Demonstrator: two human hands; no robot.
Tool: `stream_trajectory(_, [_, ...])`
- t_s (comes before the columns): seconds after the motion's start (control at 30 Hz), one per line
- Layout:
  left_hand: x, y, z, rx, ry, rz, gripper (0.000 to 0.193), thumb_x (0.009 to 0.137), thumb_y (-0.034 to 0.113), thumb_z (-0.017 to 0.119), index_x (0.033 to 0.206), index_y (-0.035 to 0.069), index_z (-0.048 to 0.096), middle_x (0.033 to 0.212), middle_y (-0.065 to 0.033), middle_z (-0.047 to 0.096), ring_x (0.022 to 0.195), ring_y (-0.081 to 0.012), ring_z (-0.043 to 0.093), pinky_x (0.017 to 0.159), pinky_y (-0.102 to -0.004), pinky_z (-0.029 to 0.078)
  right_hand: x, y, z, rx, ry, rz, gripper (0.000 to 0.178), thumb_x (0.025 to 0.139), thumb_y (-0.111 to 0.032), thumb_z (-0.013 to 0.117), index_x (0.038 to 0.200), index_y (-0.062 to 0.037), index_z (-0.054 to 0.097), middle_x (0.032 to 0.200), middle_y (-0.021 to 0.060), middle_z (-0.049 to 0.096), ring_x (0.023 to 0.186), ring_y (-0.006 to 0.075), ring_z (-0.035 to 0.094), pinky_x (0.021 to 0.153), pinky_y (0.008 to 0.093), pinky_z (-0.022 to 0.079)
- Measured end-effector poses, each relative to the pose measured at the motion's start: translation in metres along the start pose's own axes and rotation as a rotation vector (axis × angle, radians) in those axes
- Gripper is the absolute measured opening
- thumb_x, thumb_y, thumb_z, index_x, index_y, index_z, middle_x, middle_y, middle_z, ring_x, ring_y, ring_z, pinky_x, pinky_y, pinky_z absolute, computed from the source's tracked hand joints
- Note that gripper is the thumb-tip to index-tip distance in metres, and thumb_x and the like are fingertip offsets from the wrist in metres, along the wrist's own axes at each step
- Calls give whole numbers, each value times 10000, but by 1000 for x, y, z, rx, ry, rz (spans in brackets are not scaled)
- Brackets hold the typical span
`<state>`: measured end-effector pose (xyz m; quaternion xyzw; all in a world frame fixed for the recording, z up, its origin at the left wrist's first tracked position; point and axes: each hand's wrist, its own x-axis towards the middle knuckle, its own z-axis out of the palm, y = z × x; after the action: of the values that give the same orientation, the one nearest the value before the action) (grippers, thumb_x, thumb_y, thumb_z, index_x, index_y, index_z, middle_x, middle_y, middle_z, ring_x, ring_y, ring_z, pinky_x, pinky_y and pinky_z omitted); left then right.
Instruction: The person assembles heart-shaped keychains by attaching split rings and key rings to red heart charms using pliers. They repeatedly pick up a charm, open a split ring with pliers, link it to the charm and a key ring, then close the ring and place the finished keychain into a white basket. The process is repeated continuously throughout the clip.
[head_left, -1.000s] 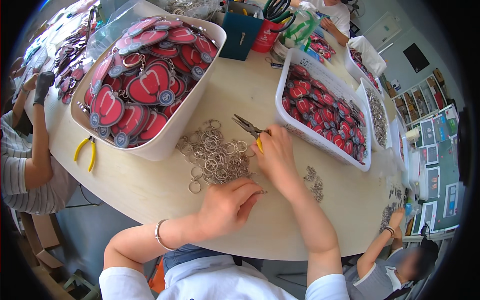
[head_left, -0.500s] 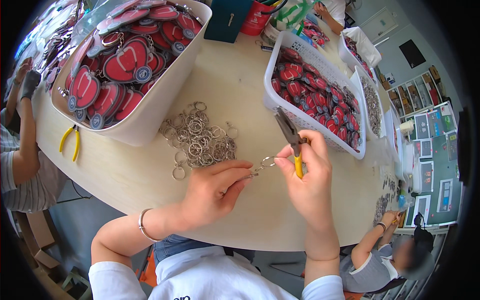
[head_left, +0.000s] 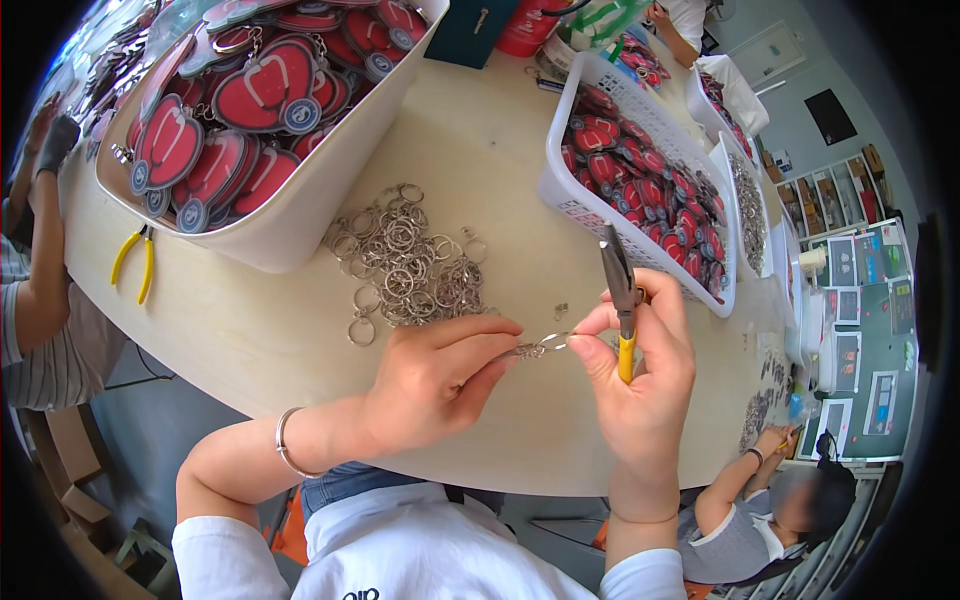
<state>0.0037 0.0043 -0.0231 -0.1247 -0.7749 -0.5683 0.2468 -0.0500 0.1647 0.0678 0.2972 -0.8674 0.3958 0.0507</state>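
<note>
Pliers (head_left: 622, 303) swung up to twelve o'clock in the right hand (head_left: 645, 375), its thumb and finger closed on a key ring (head_left: 555, 347), while the left hand (head_left: 437, 375), at the ring's nine o'clock, pinched the bunched chain (head_left: 531, 351), seemingly steadying the pair.

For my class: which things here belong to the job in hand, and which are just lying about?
In the job:
Left hand, pinching a small metal piece
Right hand, holding pliers and pinching a metal ring
Pile of loose rings, probably
Large tub of red tags, probably

Apparently just lying about:
Second yellow-handled tool, at left
Dark green box
Red container beside it
</note>
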Motion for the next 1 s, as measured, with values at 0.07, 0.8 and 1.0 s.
stream_trajectory(0.07, [0, 0, 1, 2, 16, 7, 179, 717, -35, 712, 885, 1, 663, 905, -109, 685, 577, -225, 635, 479, -300, 502, -1, 1, 1, -10, -3, -6, 122, 774, 0, 719, 813, 33, 608, 1020, 129, 501, 793, 223, 565, 686, 318, 476])
stream_trajectory(0.8, [1, 1, -2, -16, 29, 55, 206, 702, -58, 715, 897, -12, 669, 922, -126, 688, 604, -214, 650, 491, -283, 510, -3, 1, -3, -50, 46, 0, 131, 765, -3, 726, 808, 33, 607, 988, 116, 510, 784, 208, 564, 687, 300, 478])
stream_trajectory(1.0, [0, 0, -1, -9, 36, 59, 212, 701, -47, 723, 903, -13, 668, 918, -127, 687, 613, -228, 654, 506, -291, 525, -6, 1, -5, -69, 57, -15, 129, 751, 7, 727, 803, 24, 610, 980, 110, 506, 787, 209, 560, 700, 301, 470])
